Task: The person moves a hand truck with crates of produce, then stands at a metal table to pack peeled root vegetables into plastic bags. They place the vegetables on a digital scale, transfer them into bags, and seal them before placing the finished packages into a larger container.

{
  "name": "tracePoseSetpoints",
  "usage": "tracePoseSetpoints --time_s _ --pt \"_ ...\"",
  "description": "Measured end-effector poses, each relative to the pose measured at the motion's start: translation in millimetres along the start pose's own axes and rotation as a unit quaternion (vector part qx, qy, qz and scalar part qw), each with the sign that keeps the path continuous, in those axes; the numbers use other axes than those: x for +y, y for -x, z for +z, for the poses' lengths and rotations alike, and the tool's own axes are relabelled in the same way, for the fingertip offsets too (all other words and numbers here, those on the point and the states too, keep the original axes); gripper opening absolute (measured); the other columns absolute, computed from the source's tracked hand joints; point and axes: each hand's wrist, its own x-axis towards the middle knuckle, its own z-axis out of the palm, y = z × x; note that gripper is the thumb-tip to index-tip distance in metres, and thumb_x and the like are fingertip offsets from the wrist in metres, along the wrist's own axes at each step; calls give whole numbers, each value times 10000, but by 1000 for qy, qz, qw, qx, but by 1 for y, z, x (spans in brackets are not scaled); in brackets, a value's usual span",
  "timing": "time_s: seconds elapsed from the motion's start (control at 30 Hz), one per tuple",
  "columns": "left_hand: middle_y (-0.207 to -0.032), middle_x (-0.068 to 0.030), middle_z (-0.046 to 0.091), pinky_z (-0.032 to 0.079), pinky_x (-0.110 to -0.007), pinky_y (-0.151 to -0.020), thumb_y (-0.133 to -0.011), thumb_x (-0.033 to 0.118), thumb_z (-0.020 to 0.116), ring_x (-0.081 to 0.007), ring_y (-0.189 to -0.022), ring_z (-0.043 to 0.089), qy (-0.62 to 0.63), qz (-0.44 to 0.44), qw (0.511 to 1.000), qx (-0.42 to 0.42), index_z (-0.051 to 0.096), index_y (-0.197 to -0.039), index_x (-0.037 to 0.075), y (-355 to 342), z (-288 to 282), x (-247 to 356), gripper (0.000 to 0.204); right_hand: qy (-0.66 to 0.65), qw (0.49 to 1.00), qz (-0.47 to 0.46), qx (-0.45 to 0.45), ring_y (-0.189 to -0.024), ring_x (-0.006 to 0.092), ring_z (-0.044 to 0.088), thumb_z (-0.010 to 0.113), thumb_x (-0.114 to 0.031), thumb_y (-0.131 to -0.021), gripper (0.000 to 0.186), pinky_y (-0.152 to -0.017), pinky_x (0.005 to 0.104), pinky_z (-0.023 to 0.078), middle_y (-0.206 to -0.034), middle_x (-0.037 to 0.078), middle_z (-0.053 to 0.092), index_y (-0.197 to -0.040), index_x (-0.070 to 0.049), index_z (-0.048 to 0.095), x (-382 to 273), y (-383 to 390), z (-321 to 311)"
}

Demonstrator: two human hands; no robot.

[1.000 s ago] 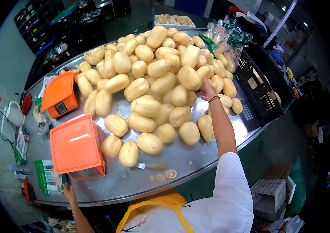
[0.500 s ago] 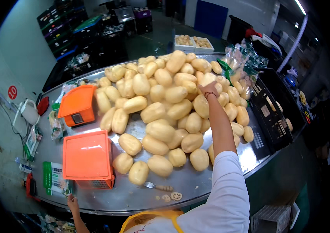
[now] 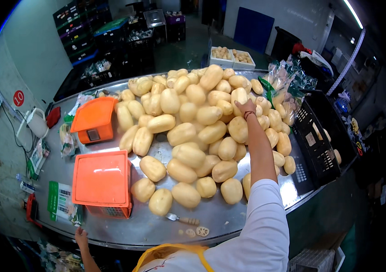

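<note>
Item, one steel table (image 3: 147, 235), which I viewed from afar through the head camera. Item, one heap of pale lotus roots (image 3: 181, 134), spread from the surface's far edge across its middle towards the near edge. Item, one right hand (image 3: 246, 107), reaching over the heap's right half, its fingers against an upright lotus root (image 3: 239, 95); I could not tell whether they gripped it. Item, one left hand (image 3: 81, 237), at the near left corner, just beside a green-and-white package (image 3: 64, 202); its fingers were bent, but I could not tell whether they pinched the package.

Also logged: one lidded orange bin (image 3: 101, 177), between package and heap; one smaller orange container (image 3: 94, 119), towards the far left corner; one wooden-handled tool (image 3: 188, 221) and a holed root slice (image 3: 202, 231), by the near edge; one black crate (image 3: 314, 132), along the right edge; plastic bags (image 3: 287, 76), at the far right corner.
</note>
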Motion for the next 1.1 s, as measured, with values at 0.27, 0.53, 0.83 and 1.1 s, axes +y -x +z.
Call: tracePoseSetpoints --time_s 0.27,0.53,0.83,1.1 --pt "-992 -112 554 389 -233 -493 -808 85 506 -139 -675 552 22 0 1000 -15 456 -1160 -27 9 -13 6 373 -134 985 -78 72 -1095 334 469 734 -373 -619 871 -915 372 388 -1184 240 461 -1242 65 310 9 15 12" --pt "-851 -41 566 366 -216 -475 -810 134 550 -105 -622 530 92 -37 995 23 507 -1092 -8 21 -20 39 319 -630 730 -9 -265 -860 191 578 624 -352 -773 495 -704 303 488 -997 99 577 -1149 -64 480 10 51 -56" --pt "-1018 -79 598 434 -266 -816 -819 118 545 -155 -947 550 102 198 894 -389 539 -1093 -36 116 74 222 315 -401 843 -324 -152 -1048 182 476 681 -131 -703 655 -892 298 400 -1163 102 474 -1257 4 359 19 248 -35" --pt "-1305 -132 337 425 -480 -853 -819 255 574 -300 -1146 419 409 -189 641 -622 141 -1355 187 185 207 252 693 -141 778 -609 -58 -1056 344 445 763 -75 -549 714 -910 413 364 -1157 162 447 -1180 -47 429 -2 422 -8"
